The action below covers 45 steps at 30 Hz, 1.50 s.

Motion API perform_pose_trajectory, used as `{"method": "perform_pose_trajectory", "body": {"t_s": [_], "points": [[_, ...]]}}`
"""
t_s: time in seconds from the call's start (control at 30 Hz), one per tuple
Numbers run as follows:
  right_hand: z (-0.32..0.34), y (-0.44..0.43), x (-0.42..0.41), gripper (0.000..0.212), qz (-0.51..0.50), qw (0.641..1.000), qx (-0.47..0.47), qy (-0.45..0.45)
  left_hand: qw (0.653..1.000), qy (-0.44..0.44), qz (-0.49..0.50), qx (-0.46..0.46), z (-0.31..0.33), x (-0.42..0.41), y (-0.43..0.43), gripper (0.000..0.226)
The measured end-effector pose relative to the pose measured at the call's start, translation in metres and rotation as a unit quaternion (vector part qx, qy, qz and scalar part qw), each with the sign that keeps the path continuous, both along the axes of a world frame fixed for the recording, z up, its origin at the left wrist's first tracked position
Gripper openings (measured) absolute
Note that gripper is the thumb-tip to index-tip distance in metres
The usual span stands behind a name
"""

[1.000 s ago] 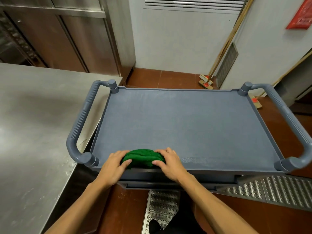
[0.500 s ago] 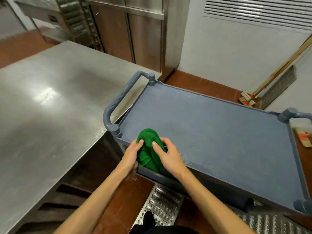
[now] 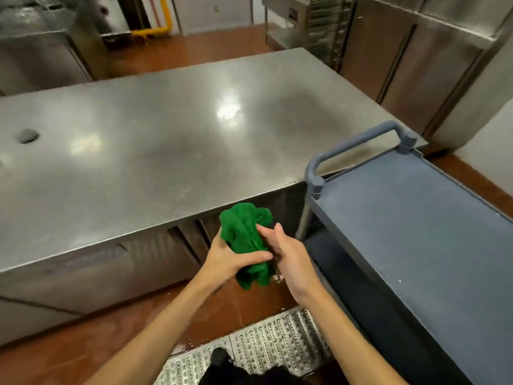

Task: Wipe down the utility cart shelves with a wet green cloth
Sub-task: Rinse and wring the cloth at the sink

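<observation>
You hold the green cloth (image 3: pixel 244 240) bunched in both hands. It is off the utility cart (image 3: pixel 416 232), just left of its near-left corner post, and hangs over the floor (image 3: pixel 111 337) rather than over a shelf. Your left hand (image 3: pixel 230 257) is clenched around the middle of the wad with the thumb across the front. Your right hand (image 3: pixel 288 257) grasps its right side with the fingers curled in.

The main risk is water. If you squeeze here, a wet cloth will likely drip on the tiles left of the cart, right where you stand, and make them slippery. A loose tail also hangs below your left hand. If you loosen both hands together to refold, the wad could drop to the floor and carry dirt back onto the cart.

A tight ball wipes only a narrow strip, so the pale specks along the top shelf's near edge may be missed. The shelf beneath the top one is mostly hidden, so it is easy to skip.
</observation>
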State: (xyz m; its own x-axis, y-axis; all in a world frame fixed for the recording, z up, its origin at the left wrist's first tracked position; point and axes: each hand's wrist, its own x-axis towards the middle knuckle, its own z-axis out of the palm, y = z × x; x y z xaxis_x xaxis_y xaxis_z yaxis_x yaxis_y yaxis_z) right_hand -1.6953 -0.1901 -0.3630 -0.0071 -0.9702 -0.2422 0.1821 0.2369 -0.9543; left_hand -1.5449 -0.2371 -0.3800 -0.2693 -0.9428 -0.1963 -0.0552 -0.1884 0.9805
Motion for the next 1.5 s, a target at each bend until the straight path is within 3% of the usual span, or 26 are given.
{"method": "perform_pose_trajectory", "body": {"t_s": [0.17, 0.3, 0.43, 0.7, 0.9, 1.07, 1.23, 1.33, 1.5], "points": [[0.016, -0.021, 0.077, 0.042, 0.146, 0.983, -0.048, 0.100, 0.995, 0.008, 0.101, 0.013, 0.007, 0.093, -0.001, 0.063], [0.020, -0.034, 0.140, 0.037, 0.164, 0.944, -0.135, 0.252, 0.985, 0.026, 0.170, 0.029, 0.013, 0.167, 0.000, 0.074], [0.027, -0.049, 0.209, 0.030, 0.181, 0.910, -0.207, 0.310, 0.970, 0.022, 0.236, 0.051, 0.023, 0.257, 0.004, 0.081], [0.037, -0.077, 0.374, 0.057, 0.332, 0.792, -0.348, 0.375, 0.949, 0.039, 0.307, 0.053, 0.046, 0.424, 0.021, 0.084], [0.032, -0.081, 0.484, 0.083, 0.410, 0.725, -0.402, 0.380, 0.941, 0.061, 0.332, 0.037, 0.055, 0.511, 0.030, 0.069], [0.021, -0.104, 0.561, 0.101, 0.376, 0.660, -0.505, 0.410, 0.937, 0.093, 0.336, 0.032, 0.059, 0.575, 0.028, 0.073], [0.024, -0.149, 0.635, 0.087, 0.355, 0.621, -0.579, 0.391, 0.938, 0.121, 0.324, 0.029, 0.063, 0.636, 0.010, 0.076], [0.024, -0.183, 0.686, 0.098, 0.349, 0.601, -0.608, 0.384, 0.933, 0.152, 0.323, 0.037, 0.065, 0.677, -0.011, 0.064], [0.044, -0.239, 0.770, 0.098, 0.385, 0.571, -0.654, 0.312, 0.958, 0.082, 0.258, 0.096, 0.071, 0.748, -0.058, 0.072]]}}
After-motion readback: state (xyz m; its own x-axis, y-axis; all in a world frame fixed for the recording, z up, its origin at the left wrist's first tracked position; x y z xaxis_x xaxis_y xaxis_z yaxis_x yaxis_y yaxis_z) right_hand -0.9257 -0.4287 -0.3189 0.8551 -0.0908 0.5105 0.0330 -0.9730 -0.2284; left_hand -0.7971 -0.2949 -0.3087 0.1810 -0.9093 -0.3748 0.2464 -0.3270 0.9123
